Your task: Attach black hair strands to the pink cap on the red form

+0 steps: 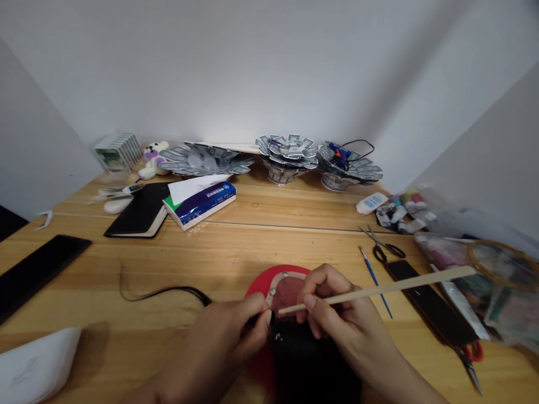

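My right hand [351,322] grips a thin wooden stick [412,284], its narrow tip pointing left at the edge of a pinkish mesh patch [288,294]. That patch, with a pale border and small round studs, lies on a red rounded base [259,280]. Straight black hair [314,365] hangs from it towards me. My left hand [231,336] is closed in a pinch at the patch's near left edge, close to the stick's tip. A thin dark strand of hair [181,289] trails out leftward behind this hand; what lies between the fingertips is mostly hidden.
On the right are a blue paintbrush [376,281], scissors [381,245], a black phone-like slab [433,306] and bagged supplies [455,252]. Leftward sit a tissue pack [206,205], a black notebook [141,210] and a white case [40,365]. Grey folded-paper bowls [286,160] line the wall.
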Tool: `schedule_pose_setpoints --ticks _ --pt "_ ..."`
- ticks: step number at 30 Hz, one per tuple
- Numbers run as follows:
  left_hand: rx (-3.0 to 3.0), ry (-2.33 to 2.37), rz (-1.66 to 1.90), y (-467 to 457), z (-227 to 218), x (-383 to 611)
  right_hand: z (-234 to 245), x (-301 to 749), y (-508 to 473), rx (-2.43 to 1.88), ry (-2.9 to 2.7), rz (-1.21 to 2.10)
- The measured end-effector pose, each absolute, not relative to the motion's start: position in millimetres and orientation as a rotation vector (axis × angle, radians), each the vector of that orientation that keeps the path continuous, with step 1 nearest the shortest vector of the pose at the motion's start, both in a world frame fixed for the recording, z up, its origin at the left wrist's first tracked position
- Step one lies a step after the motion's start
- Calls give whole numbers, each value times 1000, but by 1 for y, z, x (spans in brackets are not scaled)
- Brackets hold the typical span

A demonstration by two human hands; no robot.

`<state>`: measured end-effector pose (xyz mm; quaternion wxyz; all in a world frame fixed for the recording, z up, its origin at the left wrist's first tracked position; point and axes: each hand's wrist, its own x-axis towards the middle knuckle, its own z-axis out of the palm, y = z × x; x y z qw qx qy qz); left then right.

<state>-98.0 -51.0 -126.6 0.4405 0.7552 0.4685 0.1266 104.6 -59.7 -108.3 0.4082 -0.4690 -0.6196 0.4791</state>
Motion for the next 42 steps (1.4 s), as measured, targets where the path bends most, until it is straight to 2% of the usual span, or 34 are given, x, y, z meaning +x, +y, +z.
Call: schedule_pose_setpoints --ticks 8,16,26,30,42 --pt "2014 1083 441 -54 -125 -106 -103 99 -58 -1141 -1538 1183" --pt "2650 777 699 -48 -131 -119 -103 99 -61 -1166 -1536 1157" --pt "2214 693 1312 -61 -173 -100 -98 98 -60 -1239 -1509 1195" --pt "2080 820 1333 -63 -176 -93 -97 99 -62 -1280 -1495 1212" --pt "1986 821 1253 -63 -182 -93 -93 105 -58 -1377 -1518 1264"
